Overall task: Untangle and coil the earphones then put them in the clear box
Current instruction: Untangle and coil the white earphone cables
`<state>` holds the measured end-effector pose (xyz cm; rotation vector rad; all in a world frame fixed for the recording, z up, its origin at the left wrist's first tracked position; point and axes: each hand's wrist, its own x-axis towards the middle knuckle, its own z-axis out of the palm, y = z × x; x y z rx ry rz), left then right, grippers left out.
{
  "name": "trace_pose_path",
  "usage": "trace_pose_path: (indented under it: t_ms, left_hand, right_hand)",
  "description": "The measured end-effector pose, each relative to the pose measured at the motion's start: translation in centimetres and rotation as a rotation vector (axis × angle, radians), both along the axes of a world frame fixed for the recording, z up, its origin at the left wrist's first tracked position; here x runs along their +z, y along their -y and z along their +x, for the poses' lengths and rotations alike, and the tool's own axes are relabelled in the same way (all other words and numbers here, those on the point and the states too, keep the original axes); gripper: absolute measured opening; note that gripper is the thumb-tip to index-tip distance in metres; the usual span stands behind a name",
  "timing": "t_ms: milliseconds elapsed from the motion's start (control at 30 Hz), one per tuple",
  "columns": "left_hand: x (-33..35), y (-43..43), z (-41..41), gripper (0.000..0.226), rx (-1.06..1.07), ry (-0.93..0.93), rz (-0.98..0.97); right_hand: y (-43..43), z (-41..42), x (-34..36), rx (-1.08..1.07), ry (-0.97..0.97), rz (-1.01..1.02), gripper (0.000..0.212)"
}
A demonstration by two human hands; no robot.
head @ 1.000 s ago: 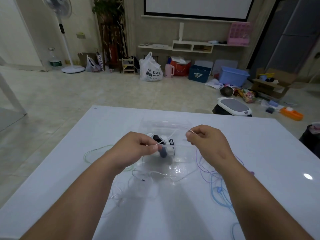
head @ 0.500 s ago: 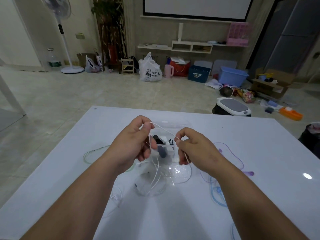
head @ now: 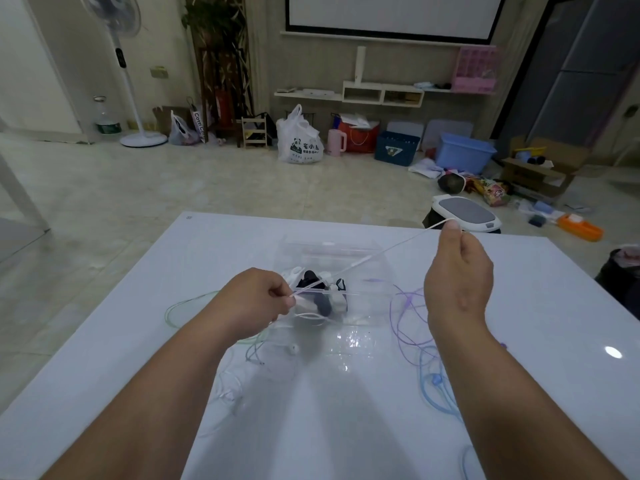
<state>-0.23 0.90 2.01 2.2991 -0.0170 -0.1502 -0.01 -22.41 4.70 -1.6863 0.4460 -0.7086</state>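
A white earphone cable (head: pixel 374 255) runs taut between my hands above the table. My left hand (head: pixel 256 303) pinches one end low, just left of the clear box (head: pixel 372 268). My right hand (head: pixel 457 271) holds the other end raised at the far right, above the table's far edge. The clear box stands open in the middle of the white table (head: pixel 554 306) and holds dark and white coiled earphones (head: pixel 322 296). A white earbud (head: pixel 293 348) lies on the table in front of the box.
Loose earphones lie around the box: green (head: pixel 176 308) to the left, purple (head: pixel 405 320) and blue (head: pixel 433 386) to the right, pale white ones (head: pixel 230 393) near my left forearm. Beyond the table are a floor with bags, bins and a grey-topped stool (head: pixel 465 211).
My hands were close together over the box. My right hand has now swung up and to the right, pulling the white cable straight, while my left hand dropped slightly and stayed near the box.
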Motion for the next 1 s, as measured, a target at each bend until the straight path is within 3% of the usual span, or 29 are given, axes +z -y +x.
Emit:
trace_pose_path:
  t_ms: [167,233,333,400,600,767,833,933,1000]
  left_hand:
    - [0.7,0.5,-0.4,0.01,-0.005,0.058,-0.192]
    - [1.2,0.7,-0.5,0.006,-0.028,0.094,-0.306]
    - [1.8,1.2,-0.6,0.005,-0.028,0.115,-0.587]
    - [1.9,1.5,-0.7,0.006,-0.028,0.088,-0.773]
    - [2.2,1.8,-0.6,0.014,-0.017,0.064,-1.019]
    - [2.1,1.4,-0.3,0.014,0.0,0.088,-1.043]
    - [2.0,1.1,-0.1,0.014,0.041,0.108,-1.033]
    - [1.8,0.6,-0.1,0.019,0.125,0.193,-0.806]
    - [1.8,0.5,-0.1,0.026,0.158,0.222,-0.78]
  right_hand:
    - [0.5,0.3,0.4,0.04,-0.169,0.105,0.056]
    - [0.6,0.3,0.7,0.215,-0.311,0.073,0.054]
    - [0.2,-0.3,0.0,0.608,-0.467,-0.044,0.028]
    - [-0.5,-0.8,-0.6,0.75,-0.519,-0.145,0.015]
    - [-2.1,-1.5,-0.9,1.042,-0.563,-0.291,0.031]
    - [-2.1,-1.4,-0.8,0.939,-0.49,-0.316,0.004]
    - [-1.9,-1.3,-0.7,0.885,-0.487,-0.319,0.011]
    - [-1.4,-0.6,-0.3,0.698,-0.42,-0.091,0.016]
    - [-1.3,-0.2,0.1,0.586,-0.343,0.088,0.021]
